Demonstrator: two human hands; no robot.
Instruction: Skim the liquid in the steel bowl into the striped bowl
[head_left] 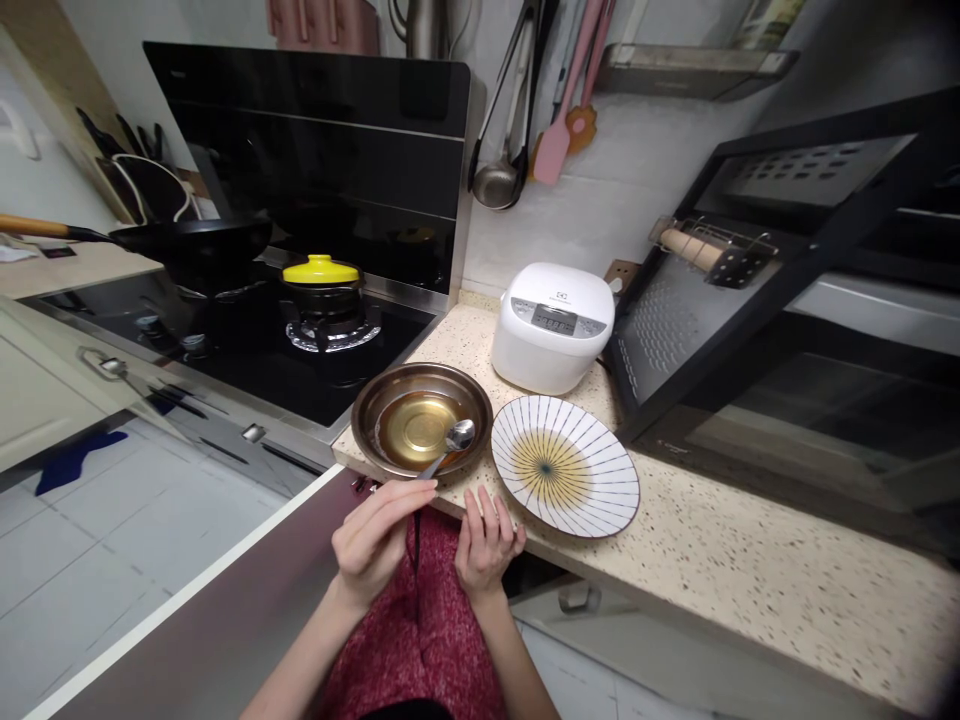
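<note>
A square logo sits above brand lettering too small to read on the white rice cooker (552, 345). The left hand (384, 530) pinches a shiny metal spoon (459, 436), its bowl inside a glossy, gold-bottomed steel basin (366, 405) on the speckled countertop (720, 530); the right hand (486, 545) curls loosely near the edge.

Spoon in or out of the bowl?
Probably in: the spoon shows its head inside the rim of the bowl. Whether it touches bottom, I cannot tell.
</note>
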